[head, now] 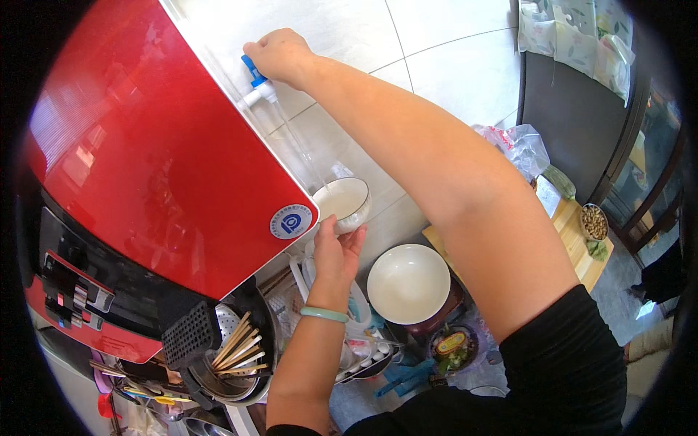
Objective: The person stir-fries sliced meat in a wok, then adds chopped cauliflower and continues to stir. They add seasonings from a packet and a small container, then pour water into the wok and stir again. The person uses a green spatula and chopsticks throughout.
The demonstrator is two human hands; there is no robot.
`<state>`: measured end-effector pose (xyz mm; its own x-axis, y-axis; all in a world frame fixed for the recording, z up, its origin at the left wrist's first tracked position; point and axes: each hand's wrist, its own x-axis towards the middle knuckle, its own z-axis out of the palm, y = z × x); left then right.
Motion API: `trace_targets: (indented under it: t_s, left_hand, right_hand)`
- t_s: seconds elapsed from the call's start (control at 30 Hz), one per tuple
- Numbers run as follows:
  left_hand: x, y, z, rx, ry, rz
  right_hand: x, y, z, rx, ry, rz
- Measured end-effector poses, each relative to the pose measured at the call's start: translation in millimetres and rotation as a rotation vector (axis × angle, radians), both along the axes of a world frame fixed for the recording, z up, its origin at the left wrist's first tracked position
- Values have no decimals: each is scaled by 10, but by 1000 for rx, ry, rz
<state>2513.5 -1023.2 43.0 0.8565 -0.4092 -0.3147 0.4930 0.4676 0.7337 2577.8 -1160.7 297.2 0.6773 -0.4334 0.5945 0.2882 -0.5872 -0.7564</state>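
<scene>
Water runs in a thin stream from a white tap (pixel 264 92) on the side of a red glass-fronted appliance (pixel 180 158). My right hand (pixel 281 57) reaches far out and grips the tap's blue lever (pixel 250 68). Beneath the stream, my left hand (pixel 339 248) holds a small white bowl (pixel 357 213) with a dark rim, its fingers around the underside. Cloudy, pale liquid lies in the bowl, and the stream lands inside it. A green bangle (pixel 324 314) circles my left wrist.
A larger white bowl (pixel 409 283) stands right of my left arm. Chopsticks (pixel 240 349) and a black slotted turner (pixel 191 335) fill a holder at lower left. A wooden board (pixel 567 223), a cup of small brown pieces (pixel 594 222) and a plastic bag (pixel 523 150) lie at right.
</scene>
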Motion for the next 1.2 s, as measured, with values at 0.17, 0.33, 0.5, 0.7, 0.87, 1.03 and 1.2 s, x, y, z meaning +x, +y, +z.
trace_targets:
  t_s: [0.17,0.33,0.5,0.7,0.87,1.03,1.2]
  left_hand:
    - [-27,23,-36,27,-54,6]
    - [32,-1,12,-62,-68,4]
    - [-6,8,230,-103,-97,-28]
    - [25,4,250,-119,-101,-55]
    - [79,14,145,-124,-73,-67]
    - [63,-3,107,-80,-48,-24]
    - [76,3,82,-51,-7,-14]
  right_hand:
    - [-61,-34,-16,-26,-40,-5]
    - [-140,-47,-5,-104,-76,-25]
    - [-198,-30,15,-164,-21,-40]
    - [-172,-41,17,-204,-25,-63]
    - [-148,-23,6,-223,-37,-48]
    - [-158,-16,44,-280,-5,-42]
    - [-162,-17,35,-306,-54,-45]
